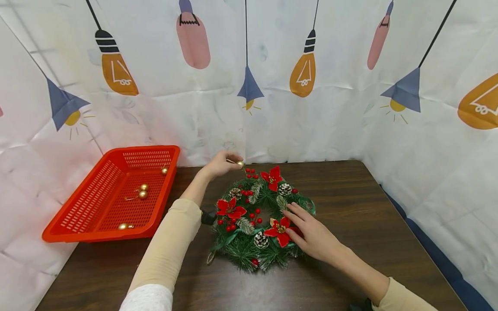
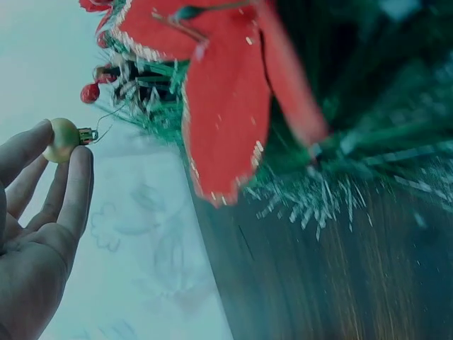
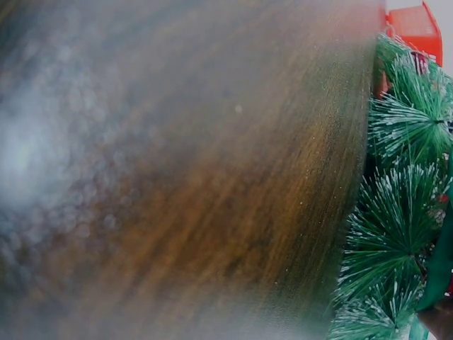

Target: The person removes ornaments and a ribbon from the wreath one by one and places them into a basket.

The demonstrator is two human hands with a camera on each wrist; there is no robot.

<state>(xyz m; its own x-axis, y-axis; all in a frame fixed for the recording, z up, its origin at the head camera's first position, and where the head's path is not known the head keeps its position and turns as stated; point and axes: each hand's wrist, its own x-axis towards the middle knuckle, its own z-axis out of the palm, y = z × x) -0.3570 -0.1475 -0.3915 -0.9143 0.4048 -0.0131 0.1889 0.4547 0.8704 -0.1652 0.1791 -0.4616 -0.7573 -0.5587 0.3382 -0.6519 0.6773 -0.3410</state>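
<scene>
A gold Christmas ball [image 2: 62, 140] with a metal cap and thin wire is pinched between the fingertips of my left hand [image 1: 225, 164]. In the head view that hand is at the far left edge of the green wreath [image 1: 239, 255], near red berries. The wreath lies on the table and carries red poinsettias [image 1: 231, 209], pine cones [image 1: 261, 239], berries and green ribbon. On its right side rests my right hand [image 1: 313, 235], fingers extended over the greenery and thumb by the lower right poinsettia [image 1: 279, 231]. Frosted green sprigs [image 3: 407, 241] fill the right edge of the right wrist view.
A red plastic basket [image 1: 105, 172] stands at the table's left side, holding several gold balls [image 1: 143, 195]. The dark wooden table [image 1: 350, 203] ends against a white curtain [image 1: 330, 125] printed with lamps. A twine loop [image 1: 210, 258] sticks out at the wreath's lower left.
</scene>
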